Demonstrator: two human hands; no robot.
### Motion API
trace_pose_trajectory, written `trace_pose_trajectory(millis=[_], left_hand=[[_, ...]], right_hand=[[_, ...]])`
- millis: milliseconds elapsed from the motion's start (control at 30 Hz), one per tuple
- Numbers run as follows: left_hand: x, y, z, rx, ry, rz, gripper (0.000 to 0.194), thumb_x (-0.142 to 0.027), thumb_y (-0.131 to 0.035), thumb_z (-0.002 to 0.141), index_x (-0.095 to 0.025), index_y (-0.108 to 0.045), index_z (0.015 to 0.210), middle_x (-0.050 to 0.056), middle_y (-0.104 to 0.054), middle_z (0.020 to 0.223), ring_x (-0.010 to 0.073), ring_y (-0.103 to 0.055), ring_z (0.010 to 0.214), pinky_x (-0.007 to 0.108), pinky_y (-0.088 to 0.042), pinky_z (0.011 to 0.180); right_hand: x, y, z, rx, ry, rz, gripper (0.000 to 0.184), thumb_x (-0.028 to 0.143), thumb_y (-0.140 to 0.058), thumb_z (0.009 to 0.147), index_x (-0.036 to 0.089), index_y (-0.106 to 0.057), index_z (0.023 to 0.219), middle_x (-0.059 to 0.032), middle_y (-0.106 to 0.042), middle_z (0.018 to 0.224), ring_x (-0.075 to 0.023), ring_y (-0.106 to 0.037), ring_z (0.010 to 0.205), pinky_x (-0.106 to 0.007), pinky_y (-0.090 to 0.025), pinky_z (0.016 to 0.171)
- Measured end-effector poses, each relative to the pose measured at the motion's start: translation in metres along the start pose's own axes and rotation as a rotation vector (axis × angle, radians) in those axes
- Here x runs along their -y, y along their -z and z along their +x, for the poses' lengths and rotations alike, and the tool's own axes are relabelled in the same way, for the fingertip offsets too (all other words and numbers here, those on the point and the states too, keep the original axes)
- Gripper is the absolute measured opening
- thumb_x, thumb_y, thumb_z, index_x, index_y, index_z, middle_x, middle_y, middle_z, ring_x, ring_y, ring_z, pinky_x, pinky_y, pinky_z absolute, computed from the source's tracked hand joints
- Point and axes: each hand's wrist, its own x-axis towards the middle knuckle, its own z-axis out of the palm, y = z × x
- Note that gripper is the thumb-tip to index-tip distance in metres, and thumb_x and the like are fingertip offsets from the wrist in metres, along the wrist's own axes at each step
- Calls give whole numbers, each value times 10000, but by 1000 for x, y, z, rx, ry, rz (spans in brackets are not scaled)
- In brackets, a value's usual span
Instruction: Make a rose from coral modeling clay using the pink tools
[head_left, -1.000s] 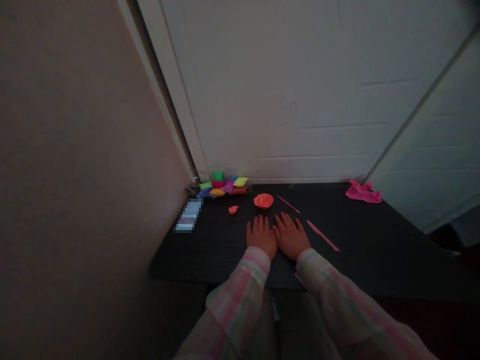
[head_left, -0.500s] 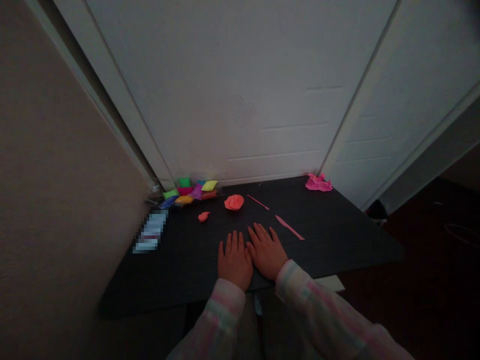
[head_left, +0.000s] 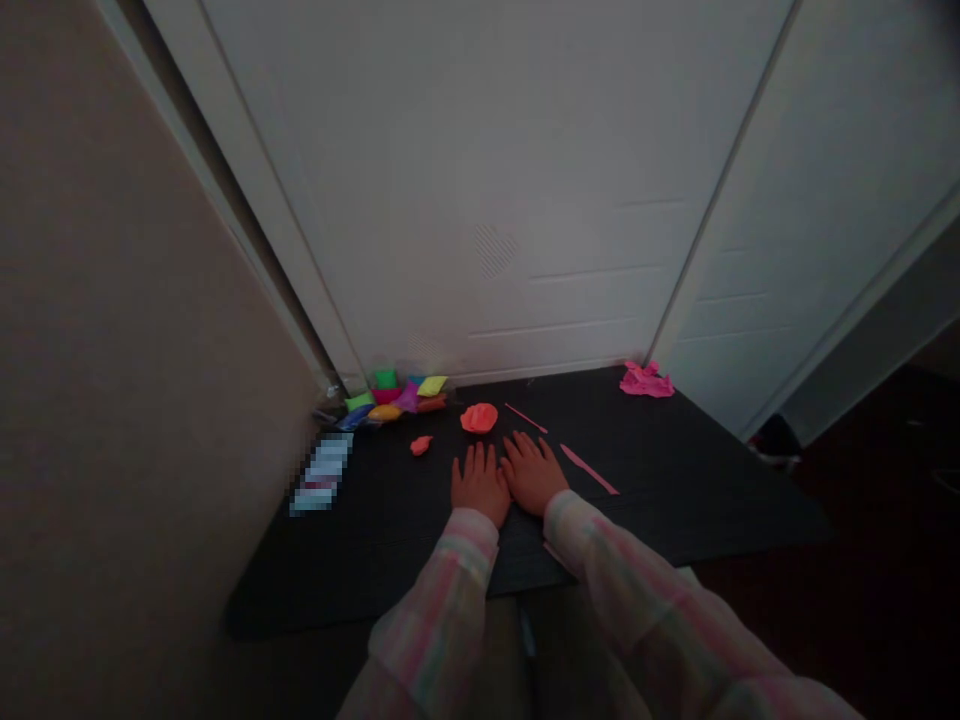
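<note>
My left hand (head_left: 480,486) lies palm down on the black tabletop (head_left: 375,560), fingers stretched forward. Beside it, my right hand (head_left: 534,474) is also flat and open, angled a little leftward, so that the two thumbs meet or nearly meet. Just beyond my fingertips sits an orange, ruffled, bowl-like clay piece (head_left: 478,418). A small orange clay lump (head_left: 421,445) rests to its left. Right of my right hand lies a pink plastic modelling knife (head_left: 589,469), and a thinner pink modelling stick (head_left: 526,417) is farther back. Whether anything is under my palms is hidden.
Several colourful clay packets (head_left: 397,396) lie at the back left. In front of them is a blurred pale card or packet (head_left: 322,475). A crumpled pink piece (head_left: 646,380) sits at the back right. A white panel (head_left: 480,200) rises behind the table, a wall (head_left: 150,400) on the left.
Both hands have slid forward across the table, toward the orange bowl-like piece, staying flat. The whole view has shifted slightly; the objects on the table keep their places.
</note>
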Motion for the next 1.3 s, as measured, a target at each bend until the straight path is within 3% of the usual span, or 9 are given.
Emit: trace_pose_trajectory(millis=[433, 833, 967, 1300], left_hand=[[-7, 0, -28, -27, 59, -40, 450, -292, -176, 798, -160, -327, 1200, 55, -332, 1271, 182, -238, 1177, 400, -188, 957], [-11, 4, -59, -30, 17, -34, 454, -304, -180, 798, -155, -318, 1204, 63, -324, 1274, 195, -236, 1174, 400, -168, 963], [-8, 2, -50, -30, 12, -29, 447, -305, -181, 799, -177, -319, 1205, 56, -321, 1277, 189, -225, 1181, 410, -169, 962], [-1, 0, -1, 14, 56, -2, 446, -295, -168, 797, -212, -294, 1216, 53, -305, 1286, 189, -221, 1189, 437, -184, 951]], right_hand=[[5, 0, -28, -36, 6, -46, 458, 323, -182, 814, 145, -341, 1205, -89, -314, 1276, -187, -235, 1170, -376, -100, 934], [7, 5, -58, -18, 42, -38, 452, 328, -192, 816, 149, -328, 1208, -89, -309, 1279, -192, -234, 1167, -387, -101, 934], [7, 3, -50, -14, 29, -35, 442, 323, -199, 813, 171, -334, 1206, -80, -309, 1280, -184, -230, 1171, -395, -87, 936], [0, -3, 1, 1, -9, -4, 449, 318, -167, 813, 188, -341, 1205, -69, -294, 1289, -178, -208, 1183, -416, -70, 934]])
